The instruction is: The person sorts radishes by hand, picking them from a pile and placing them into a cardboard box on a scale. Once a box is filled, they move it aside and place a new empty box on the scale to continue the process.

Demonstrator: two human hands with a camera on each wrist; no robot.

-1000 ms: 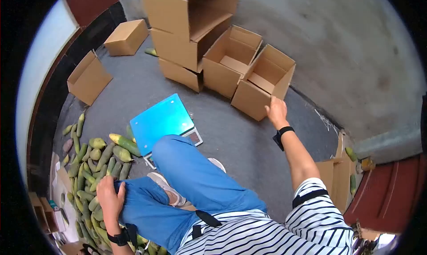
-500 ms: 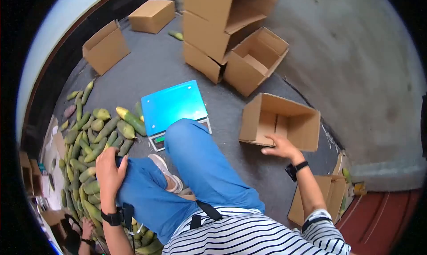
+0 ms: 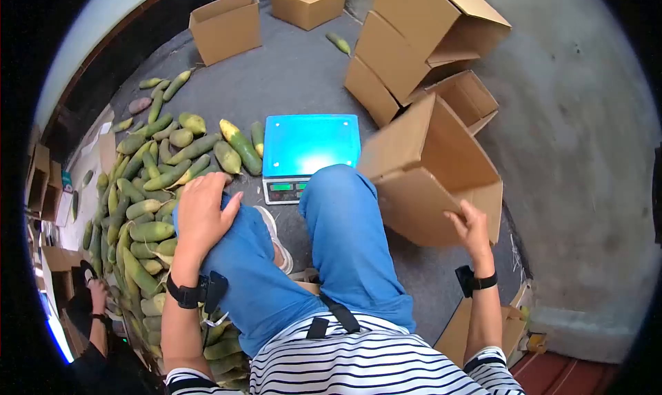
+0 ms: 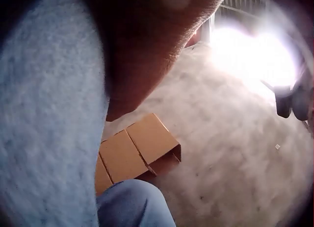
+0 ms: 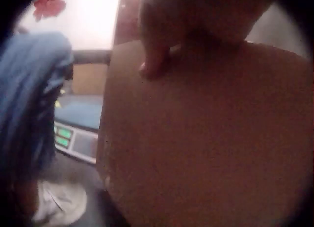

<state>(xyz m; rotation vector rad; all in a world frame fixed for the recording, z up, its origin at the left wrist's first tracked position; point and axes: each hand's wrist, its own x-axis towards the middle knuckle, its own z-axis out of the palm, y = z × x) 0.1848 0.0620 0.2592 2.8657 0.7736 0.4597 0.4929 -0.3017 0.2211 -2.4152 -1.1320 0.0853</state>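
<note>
An open cardboard box (image 3: 420,205) is tilted beside the person's right knee. The right hand (image 3: 474,231) grips its near edge, the thumb on the outer face. In the right wrist view that box (image 5: 206,138) fills most of the frame, with the thumb (image 5: 153,65) pressed on the cardboard. My left hand (image 3: 205,216) rests on the left knee, fingers lying over the blue trousers. A digital scale (image 3: 310,147) with a blue plate and lit green display stands on the floor between the box and a pile of green radishes (image 3: 148,209).
Stacked cardboard boxes (image 3: 400,57) stand by the grey wall (image 3: 572,119), with another open box (image 3: 469,95) at their foot. Two more boxes, one an upright box (image 3: 226,33), sit at the back. A lone radish (image 3: 338,43) lies near the stack. Another person's arm (image 3: 98,319) shows at lower left.
The right hand has drawn the box away from beside the stack, toward the body, and now grips and tilts it. The left hand stays on the knee. The view has turned left.
</note>
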